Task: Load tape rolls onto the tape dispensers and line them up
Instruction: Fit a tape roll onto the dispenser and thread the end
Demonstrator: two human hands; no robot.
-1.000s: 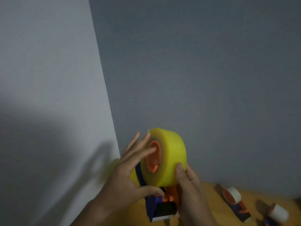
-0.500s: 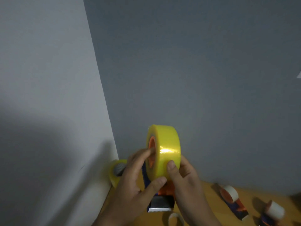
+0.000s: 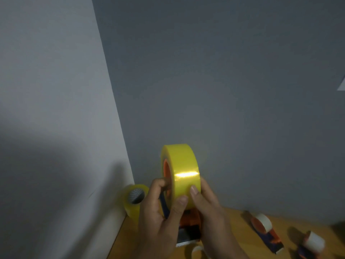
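**Roll turned edge-on, seated on dispenser**

Roll (image 3: pixel 182 174) now edge-on to the camera, glare stripe across the tread; 1 s ago angled, orange hub face showing wide. Sits on the dispenser (image 3: pixel 188 227), held up above the table (image 3: pixel 235 225), orange hub filling the core. Judged: seated on the hub, being turned or checked, tape end not yet threaded to the toothed blade at the bottom.

Left hand (image 3: pixel 158 215) no longer spread flat against the hub face; fingers curled in at the roll's left side, thumb across the lower tread. Right hand (image 3: pixel 209 210) wrapped round the dispenser body from the right, thumb pressed on the tread beside the left thumb.

Spare roll (image 3: pixel 133 200) on edge in the wall corner, uncovered since the left hand drew in. 2 loaded dispensers (image 3: pixel 265 230) (image 3: pixel 309 245) lying on the table to the right, well apart from the hands, not squarely lined up. Small ring (image 3: pixel 197 249) on the table below the blade, too blurred to name.

Likely next: pull the tape end down, set this 1 beside the other 2.
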